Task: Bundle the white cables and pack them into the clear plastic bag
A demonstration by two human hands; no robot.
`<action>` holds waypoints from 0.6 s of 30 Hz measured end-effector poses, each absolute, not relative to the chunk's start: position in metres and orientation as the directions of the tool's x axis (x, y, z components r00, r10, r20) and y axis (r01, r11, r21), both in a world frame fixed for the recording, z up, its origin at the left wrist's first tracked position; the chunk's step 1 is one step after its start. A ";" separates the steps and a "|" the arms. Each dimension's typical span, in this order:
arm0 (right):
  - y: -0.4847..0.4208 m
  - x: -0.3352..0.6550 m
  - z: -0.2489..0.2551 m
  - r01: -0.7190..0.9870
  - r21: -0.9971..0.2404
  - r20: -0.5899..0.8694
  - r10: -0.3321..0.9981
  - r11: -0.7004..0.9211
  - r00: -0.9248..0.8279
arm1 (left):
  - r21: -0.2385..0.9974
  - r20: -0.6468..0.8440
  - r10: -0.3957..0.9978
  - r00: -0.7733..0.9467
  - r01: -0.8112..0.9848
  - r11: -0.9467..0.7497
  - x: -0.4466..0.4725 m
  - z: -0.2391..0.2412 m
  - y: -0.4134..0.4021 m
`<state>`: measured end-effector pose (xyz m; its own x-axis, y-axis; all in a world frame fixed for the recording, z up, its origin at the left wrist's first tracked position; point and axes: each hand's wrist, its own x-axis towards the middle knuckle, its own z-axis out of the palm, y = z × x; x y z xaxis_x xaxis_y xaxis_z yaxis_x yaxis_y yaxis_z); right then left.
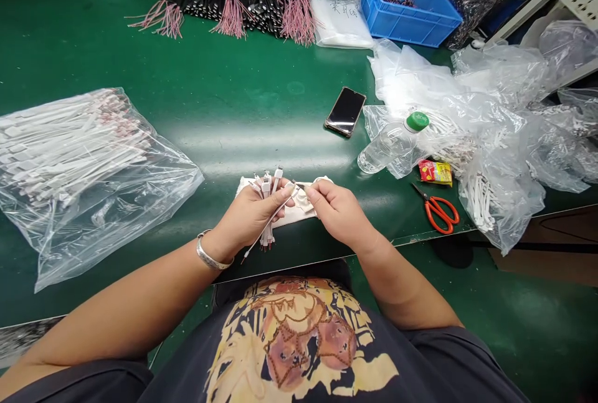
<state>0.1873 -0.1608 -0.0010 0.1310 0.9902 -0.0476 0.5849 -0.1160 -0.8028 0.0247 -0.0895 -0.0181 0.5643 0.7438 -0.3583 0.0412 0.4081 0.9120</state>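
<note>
My left hand (255, 213) is closed round a bunch of short white USB cables (266, 186). Their connectors stick up above the fingers, and wire ends hang out below. One cable slants across the front of this hand. Close beside it on the right, my right hand (334, 207) is pinched, thumb against fingers, near a thin piece between the two hands; what exactly it grips is too small to tell. Under both hands a white cloth or bag (299, 215) lies at the table's front edge, with pale bits on it partly covered by the fingers.
A plastic bag of white cables (70, 154) lies at left. On the right are a phone (346, 111), a clear bottle (387, 146), red-handled scissors (440, 213), a small packet (435, 172) and bags of parts (495, 116). Farther back are black-and-pink wires (233, 7), a blue bin (406, 20) and another person.
</note>
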 end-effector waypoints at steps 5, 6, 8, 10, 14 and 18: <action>-0.161 0.185 0.000 0.733 -0.676 0.030 0.991 -0.075 0.129 | 0.905 -0.359 0.738 0.572 0.020 0.425 0.025 -0.018 -0.090; -0.161 0.185 0.000 0.751 -0.656 0.034 0.991 -0.075 0.129 | 0.903 -0.359 0.735 0.575 0.013 0.430 0.025 -0.018 -0.090; -0.161 0.183 0.001 0.784 -0.615 0.039 0.990 -0.082 0.134 | 0.898 -0.362 0.732 0.577 0.004 0.441 0.025 -0.019 -0.090; -0.162 0.180 0.001 0.815 -0.572 0.044 0.989 -0.091 0.141 | 0.896 -0.364 0.736 0.570 -0.001 0.444 0.025 -0.019 -0.089; -0.162 0.176 0.001 0.855 -0.506 0.055 0.986 -0.109 0.158 | 0.898 -0.363 0.738 0.568 0.003 0.439 0.025 -0.021 -0.089; -0.159 0.180 0.001 0.789 -0.607 0.022 0.990 -0.098 0.140 | 0.914 -0.348 0.758 0.552 0.019 0.406 0.024 -0.020 -0.090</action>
